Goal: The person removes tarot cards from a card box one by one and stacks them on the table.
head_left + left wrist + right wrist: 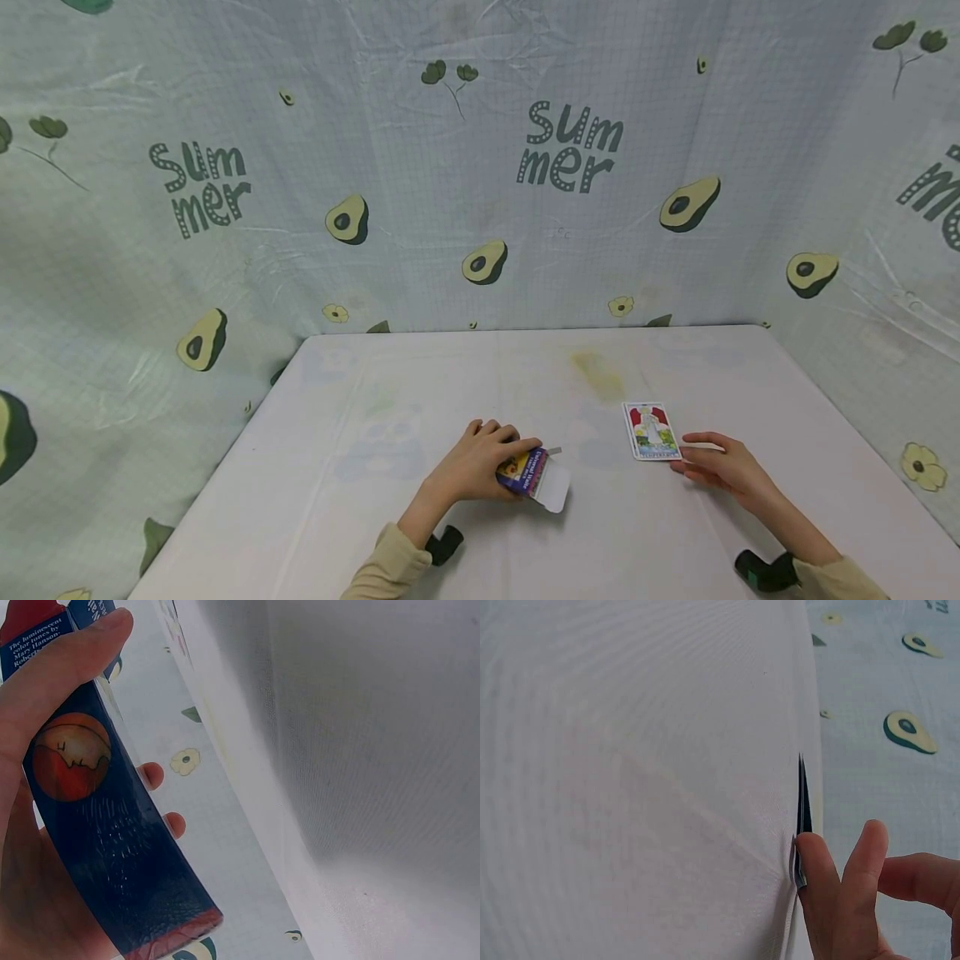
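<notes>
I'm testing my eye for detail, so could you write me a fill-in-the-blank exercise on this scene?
The open box is held by the fingers of the ____ hand.
The right hand is at the edge of a picture ____.
The box's large open flap is coloured ____.
The backdrop bears the word ____.
Missing words: left; card; white; summer.

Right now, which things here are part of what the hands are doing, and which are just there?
Part of the job:
open blue box, held in the left hand
picture card, with the right hand at its corner

Just there:
white cloth
avocado-patterned sheet
dark gadgets by both wrists
</notes>
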`<state>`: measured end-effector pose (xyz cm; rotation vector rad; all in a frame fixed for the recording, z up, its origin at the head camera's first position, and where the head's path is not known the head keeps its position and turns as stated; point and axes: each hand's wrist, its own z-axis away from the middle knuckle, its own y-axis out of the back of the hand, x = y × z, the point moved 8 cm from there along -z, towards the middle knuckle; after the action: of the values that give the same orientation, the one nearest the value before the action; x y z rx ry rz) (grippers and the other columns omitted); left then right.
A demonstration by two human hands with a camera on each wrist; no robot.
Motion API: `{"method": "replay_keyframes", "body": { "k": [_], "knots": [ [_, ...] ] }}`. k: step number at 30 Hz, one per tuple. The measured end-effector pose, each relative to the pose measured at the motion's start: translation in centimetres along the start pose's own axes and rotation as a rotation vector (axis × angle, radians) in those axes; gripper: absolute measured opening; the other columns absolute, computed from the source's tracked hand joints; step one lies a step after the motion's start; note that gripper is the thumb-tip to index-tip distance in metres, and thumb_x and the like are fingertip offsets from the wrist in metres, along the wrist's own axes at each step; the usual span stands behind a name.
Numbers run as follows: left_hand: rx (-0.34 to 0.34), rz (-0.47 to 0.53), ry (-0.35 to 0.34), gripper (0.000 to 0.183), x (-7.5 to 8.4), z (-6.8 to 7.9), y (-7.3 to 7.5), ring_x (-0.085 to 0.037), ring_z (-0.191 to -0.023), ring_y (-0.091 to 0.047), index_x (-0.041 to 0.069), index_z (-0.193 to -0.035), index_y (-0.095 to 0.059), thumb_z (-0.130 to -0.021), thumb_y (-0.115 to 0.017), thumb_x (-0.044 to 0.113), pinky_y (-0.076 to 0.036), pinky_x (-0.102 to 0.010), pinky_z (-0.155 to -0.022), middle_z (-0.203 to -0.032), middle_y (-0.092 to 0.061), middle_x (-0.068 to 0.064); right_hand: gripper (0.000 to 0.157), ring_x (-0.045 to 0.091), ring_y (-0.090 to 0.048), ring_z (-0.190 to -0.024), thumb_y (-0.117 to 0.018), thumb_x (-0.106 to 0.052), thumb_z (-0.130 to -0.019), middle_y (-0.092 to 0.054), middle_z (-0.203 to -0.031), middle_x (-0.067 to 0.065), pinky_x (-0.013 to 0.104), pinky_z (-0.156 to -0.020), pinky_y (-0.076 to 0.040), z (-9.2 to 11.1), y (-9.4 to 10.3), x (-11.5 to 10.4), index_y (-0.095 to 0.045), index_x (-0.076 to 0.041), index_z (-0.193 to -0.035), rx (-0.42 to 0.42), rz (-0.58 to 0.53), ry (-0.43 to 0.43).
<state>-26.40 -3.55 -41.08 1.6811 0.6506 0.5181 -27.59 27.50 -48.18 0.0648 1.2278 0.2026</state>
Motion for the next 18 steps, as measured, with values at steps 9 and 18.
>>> {"method": "replay_keyframes", "body": {
  "k": [9,18],
  "knots": [
    [-0.014,-0.001,0.013,0.074,-0.1,0.0,0.1,-0.012,-0.094,-0.045,0.034,-0.129,-0.044,-0.063,-0.072,0.052,-0.035,-0.038,-0.088,-0.106,-0.054,0.007,0.061,0.012,-0.067,-0.081,-0.055,-0.022,-0.088,-0.065,-0.099,0.001,0.023,-0.069,-0.052,0.1,-0.2,-0.8,-0.027,0.012,-0.131,0.015,0.035,0.058],
    [-0.014,0.000,0.007,0.074,0.0,-0.2,0.3,-0.012,-0.094,-0.045,0.034,-0.129,-0.044,-0.063,-0.072,0.052,-0.034,-0.038,-0.088,-0.106,-0.053,0.007,0.054,0.004,-0.064,-0.080,-0.054,-0.023,-0.089,-0.064,-0.106,0.003,0.024,-0.071,-0.052,0.3,-1.2,-2.5,-0.036,0.012,-0.125,0.051,0.090,0.179]
  ]
}}
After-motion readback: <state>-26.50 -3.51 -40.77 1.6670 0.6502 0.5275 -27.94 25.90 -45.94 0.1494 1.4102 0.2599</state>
